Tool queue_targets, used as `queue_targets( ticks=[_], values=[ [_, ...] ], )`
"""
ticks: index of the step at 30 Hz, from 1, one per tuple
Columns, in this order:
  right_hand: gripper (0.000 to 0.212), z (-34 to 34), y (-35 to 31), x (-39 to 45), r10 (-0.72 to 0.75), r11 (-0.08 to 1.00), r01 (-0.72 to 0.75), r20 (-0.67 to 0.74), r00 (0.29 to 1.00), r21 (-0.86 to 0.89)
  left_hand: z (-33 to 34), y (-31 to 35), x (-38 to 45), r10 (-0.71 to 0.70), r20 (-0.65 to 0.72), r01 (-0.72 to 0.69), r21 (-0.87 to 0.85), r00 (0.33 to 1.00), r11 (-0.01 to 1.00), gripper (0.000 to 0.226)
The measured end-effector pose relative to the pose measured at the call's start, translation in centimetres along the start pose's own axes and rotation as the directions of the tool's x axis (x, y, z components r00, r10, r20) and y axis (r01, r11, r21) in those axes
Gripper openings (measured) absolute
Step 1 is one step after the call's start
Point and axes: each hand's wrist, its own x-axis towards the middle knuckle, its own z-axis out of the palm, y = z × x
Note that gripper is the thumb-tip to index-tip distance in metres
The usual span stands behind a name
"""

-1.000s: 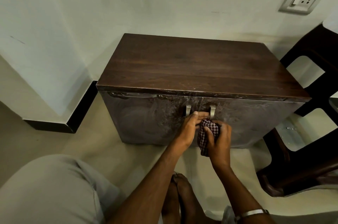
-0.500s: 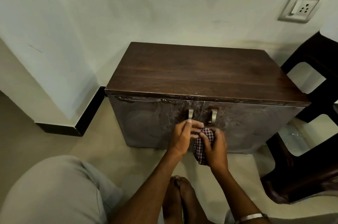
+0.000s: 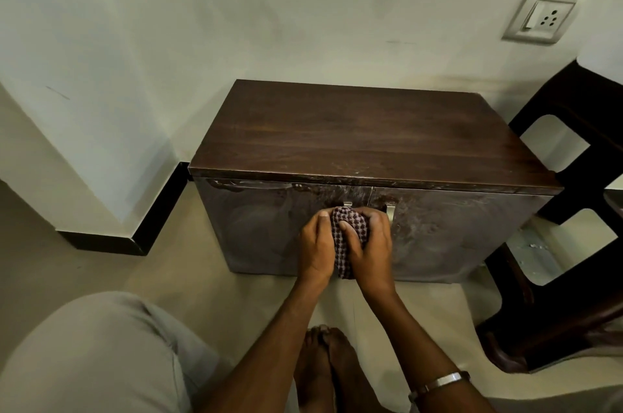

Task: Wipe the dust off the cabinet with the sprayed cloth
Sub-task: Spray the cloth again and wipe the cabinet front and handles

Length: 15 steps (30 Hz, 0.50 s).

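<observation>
A low dark wooden cabinet (image 3: 367,136) stands against the wall, its two front doors streaked with pale dust and wipe marks. A checked maroon cloth (image 3: 344,237) is bunched between both my hands in front of the door seam, just below the two metal handles (image 3: 390,210). My left hand (image 3: 317,247) grips the cloth from the left, thumb up. From the right, my right hand (image 3: 371,244) wraps over it, fingers curled across the fabric. The left handle is mostly hidden behind the cloth.
A dark plastic chair (image 3: 573,244) stands close to the cabinet's right side. A wall corner with black skirting (image 3: 141,230) juts out on the left. A wall socket (image 3: 539,20) is up right. My knee (image 3: 94,355) and bare feet (image 3: 323,365) are on the floor.
Both hands have shifted slightly left along the doors and closed tighter around the cloth, which now sits bunched upright between them. The camera has pulled back a little.
</observation>
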Motion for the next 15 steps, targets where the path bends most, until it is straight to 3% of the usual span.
queue_targets(
  ticks=[5,11,15],
  values=[
    [0.02,0.4,-0.6,0.8,0.012,1.0,-0.012,-0.041,0.999,0.004,0.1,0.0,0.4,-0.054,0.018,0.055,-0.08,0.998,0.995,0.032],
    [0.021,1.1,-1.6,1.0,0.082,0.996,-0.085,-0.101,0.991,-0.02,-0.1,-0.2,0.7,-0.076,0.045,0.078,-0.061,0.996,0.995,0.037],
    [0.023,1.2,-1.6,-0.3,0.082,0.995,-0.086,-0.066,0.994,-0.059,-0.4,-0.5,0.9,-0.146,0.046,0.149,-0.071,0.988,0.986,0.038]
  ],
)
